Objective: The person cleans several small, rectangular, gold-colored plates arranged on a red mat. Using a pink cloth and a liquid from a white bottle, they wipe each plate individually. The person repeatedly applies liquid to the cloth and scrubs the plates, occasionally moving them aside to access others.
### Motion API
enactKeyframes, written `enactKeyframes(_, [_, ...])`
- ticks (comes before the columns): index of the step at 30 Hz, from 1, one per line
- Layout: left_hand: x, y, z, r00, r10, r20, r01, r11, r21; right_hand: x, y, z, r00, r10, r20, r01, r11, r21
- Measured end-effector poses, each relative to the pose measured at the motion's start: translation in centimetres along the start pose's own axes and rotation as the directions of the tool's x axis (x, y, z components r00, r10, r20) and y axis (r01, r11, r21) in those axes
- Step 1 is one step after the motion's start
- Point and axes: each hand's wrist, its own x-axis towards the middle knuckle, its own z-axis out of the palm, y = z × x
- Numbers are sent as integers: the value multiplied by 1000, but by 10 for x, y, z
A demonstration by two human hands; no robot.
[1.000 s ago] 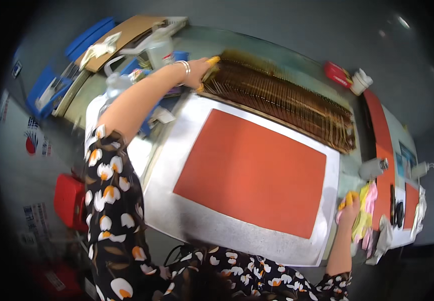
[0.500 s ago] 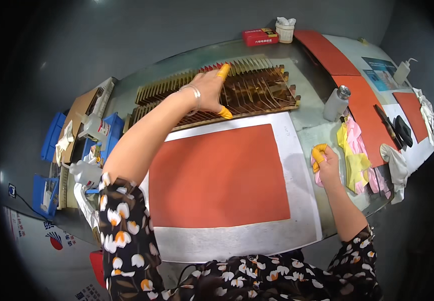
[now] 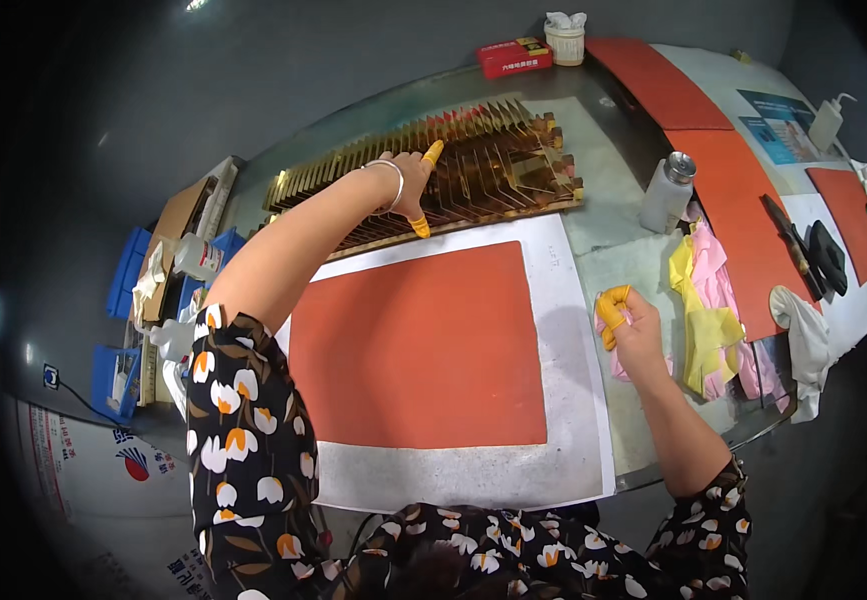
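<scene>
My left hand reaches over a rack of upright, thin brass-coloured plates. Its thumb and index finger wear yellow finger cots and are spread wide across the plates, the thumb by the rack's near edge. Whether they touch a plate is hard to make out; the other fingers are mostly hidden. On the right, my right hand is closed, with yellow cots on its curled fingers. Pink cloth shows beside and below this hand, bunched in its grip. Between the hands lies an orange-red mat on a white sheet.
Right of my right hand lie yellow cloth and pink cloth, beside a grey pump bottle. Black-handled tools rest farther right. A red box and a white tub stand at the back. Blue bins line the left.
The whole view has shifted, with the mat and rack now farther left in it. My right hand has moved slightly left, away from the yellow cloth. My left hand remains over the rack.
</scene>
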Motion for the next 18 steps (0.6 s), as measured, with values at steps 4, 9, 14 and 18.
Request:
enactKeyframes(4, [1, 4, 0, 1000, -14, 13, 14, 1000, 24, 0, 0, 0, 1000, 10, -18, -10, 1000, 17])
enactKeyframes(9, [-1, 0, 2, 999, -23, 24, 23, 1000, 2, 0, 1, 0, 1000, -1, -13, 1, 1000, 9])
enactKeyframes(14, [-4, -11, 7, 1000, 1, -24, -2, 998, -65, 1, 3, -1, 1000, -16, -3, 16, 1000, 11])
enactKeyframes(18, [-19, -18, 11, 989, -15, -147, 3, 997, -77, 0, 4, 1, 1000, 2, 7, -2, 1000, -6])
